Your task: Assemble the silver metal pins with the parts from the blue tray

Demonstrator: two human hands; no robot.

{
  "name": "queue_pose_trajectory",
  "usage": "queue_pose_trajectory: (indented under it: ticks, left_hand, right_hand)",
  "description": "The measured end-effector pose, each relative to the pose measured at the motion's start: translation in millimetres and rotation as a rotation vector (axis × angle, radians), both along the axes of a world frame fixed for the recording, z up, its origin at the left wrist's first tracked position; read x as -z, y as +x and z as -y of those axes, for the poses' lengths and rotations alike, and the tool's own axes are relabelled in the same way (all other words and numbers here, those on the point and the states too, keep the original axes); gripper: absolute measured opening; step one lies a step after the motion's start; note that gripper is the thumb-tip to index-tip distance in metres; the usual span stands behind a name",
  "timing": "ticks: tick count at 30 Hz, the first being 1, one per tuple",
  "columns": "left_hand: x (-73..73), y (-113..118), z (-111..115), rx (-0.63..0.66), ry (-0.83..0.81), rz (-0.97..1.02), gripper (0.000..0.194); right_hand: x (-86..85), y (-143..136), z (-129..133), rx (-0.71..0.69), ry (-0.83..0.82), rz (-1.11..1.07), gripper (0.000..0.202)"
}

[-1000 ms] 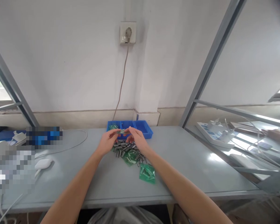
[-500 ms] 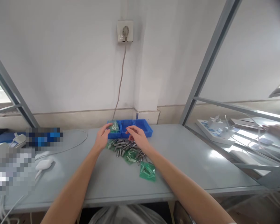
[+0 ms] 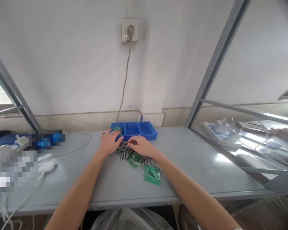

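Note:
A blue tray [image 3: 156, 135] with three compartments stands toward the wall, and a green plastic bag [image 3: 117, 128] of small pieces lies in its left compartment. Before the tray is a pile of small metal cylinders [image 3: 123, 155]. My left hand [image 3: 111, 143] reaches over the pile's left edge by that compartment, fingers spread. My right hand [image 3: 142, 146] is low over the pile, thumb and fingertips drawn together; whatever is between them is hidden. Another green bag [image 3: 133, 160] lies among the cylinders. Nearer me, a separate green bag [image 3: 152, 175] rests on the grey table [image 3: 120, 188].
A white adapter [image 3: 47, 167] with cables lies to the left, near blue items [image 3: 49, 139]. Grey metal frame posts [image 3: 213, 75] slant up on both sides. Beyond the right one are white power strips [image 3: 220, 134] and another person's blurred hand [image 3: 283, 132].
The green bag has dropped from beside my left fingers into the left compartment. My left hand has moved right, toward the pile, and my right fingers have come down onto the cylinders.

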State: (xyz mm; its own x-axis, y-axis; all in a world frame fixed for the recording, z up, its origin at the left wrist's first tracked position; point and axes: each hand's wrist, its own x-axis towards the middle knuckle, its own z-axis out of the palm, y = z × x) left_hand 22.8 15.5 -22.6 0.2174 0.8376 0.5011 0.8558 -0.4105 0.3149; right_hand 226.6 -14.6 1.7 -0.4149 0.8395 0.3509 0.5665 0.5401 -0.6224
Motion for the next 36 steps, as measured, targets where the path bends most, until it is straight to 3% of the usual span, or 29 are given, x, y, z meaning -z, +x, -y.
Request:
queue_pose_trajectory:
  ticks: [3,7,14,25,36]
  left_hand:
    - [1.0,2,2,-0.010,-0.008,0.006,0.037]
    - [-8.0,2,7,-0.029,0.102,0.088,0.033]
    - [-17.4,3,11,0.115,0.102,0.200,0.029]
    - [-22.0,14,23,0.240,-0.080,0.138,0.037]
    - [-17.2,20,25,0.318,-0.132,0.228,0.043]
  right_hand:
    - [8.4,-2,0,0.032,0.104,0.138,0.017]
    - [16.8,-5,0,0.083,0.172,0.242,0.027]
    - [25.6,-9,-6,0.075,0.199,0.354,0.022]
    - [13.8,-12,-8,0.145,0.219,-0.130,0.015]
    - [12.7,-15,0,0.082,0.275,-0.202,0.009]
